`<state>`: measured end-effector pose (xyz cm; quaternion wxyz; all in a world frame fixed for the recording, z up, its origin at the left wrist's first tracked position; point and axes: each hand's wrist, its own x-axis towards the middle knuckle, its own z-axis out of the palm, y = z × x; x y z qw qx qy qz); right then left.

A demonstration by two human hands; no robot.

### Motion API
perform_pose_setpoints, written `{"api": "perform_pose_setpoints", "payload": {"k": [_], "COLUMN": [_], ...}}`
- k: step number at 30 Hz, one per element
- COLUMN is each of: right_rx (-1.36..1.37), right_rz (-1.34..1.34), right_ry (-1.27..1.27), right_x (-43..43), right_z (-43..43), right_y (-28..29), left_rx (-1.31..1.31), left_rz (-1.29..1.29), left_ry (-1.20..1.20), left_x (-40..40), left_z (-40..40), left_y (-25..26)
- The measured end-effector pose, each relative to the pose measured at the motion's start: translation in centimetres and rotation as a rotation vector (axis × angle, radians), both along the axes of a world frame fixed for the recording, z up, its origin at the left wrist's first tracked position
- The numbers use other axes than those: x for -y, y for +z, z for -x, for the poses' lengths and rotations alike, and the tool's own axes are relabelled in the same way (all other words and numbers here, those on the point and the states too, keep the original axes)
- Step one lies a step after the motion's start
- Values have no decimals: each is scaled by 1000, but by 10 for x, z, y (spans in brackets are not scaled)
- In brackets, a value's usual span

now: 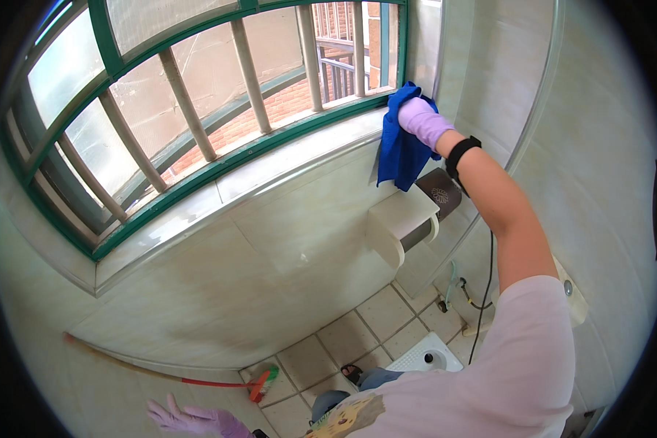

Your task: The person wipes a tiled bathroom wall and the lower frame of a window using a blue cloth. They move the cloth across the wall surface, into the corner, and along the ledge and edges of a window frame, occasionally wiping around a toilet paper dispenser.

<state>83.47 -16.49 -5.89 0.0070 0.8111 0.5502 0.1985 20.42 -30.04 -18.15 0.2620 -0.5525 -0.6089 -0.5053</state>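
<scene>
My right hand (419, 119), in a light purple glove, presses a blue cloth (402, 156) against the right end of the tiled window sill, beside the green window frame (252, 153). The cloth covers the fingers and hangs down over the sill's edge (301, 150). Low at the left, my left hand (189, 419), in a matching glove, is held out with its fingers apart and nothing in it. It is near the wall, below the red handle of a brush (263, 383).
Upright metal bars (250, 76) cross the window. Below the cloth, a pale toilet paper holder (402, 213) and a dark box (441, 191) jut from the wall. A squat toilet (430, 353) is set in the tiled floor. A black cable (484, 301) hangs at the right.
</scene>
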Motion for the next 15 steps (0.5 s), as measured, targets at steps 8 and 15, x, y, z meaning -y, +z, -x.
{"api": "perform_pose_setpoints", "payload": {"k": [8, 15], "right_rx": [9, 50], "right_rz": [29, 86], "right_ry": [-26, -250], "right_x": [21, 8], "right_z": [19, 28], "right_y": [23, 16], "left_rx": [-20, -57], "left_rz": [-67, -41], "left_ry": [10, -43], "left_x": [-17, -30], "left_z": [13, 16], "left_y": [9, 8]}}
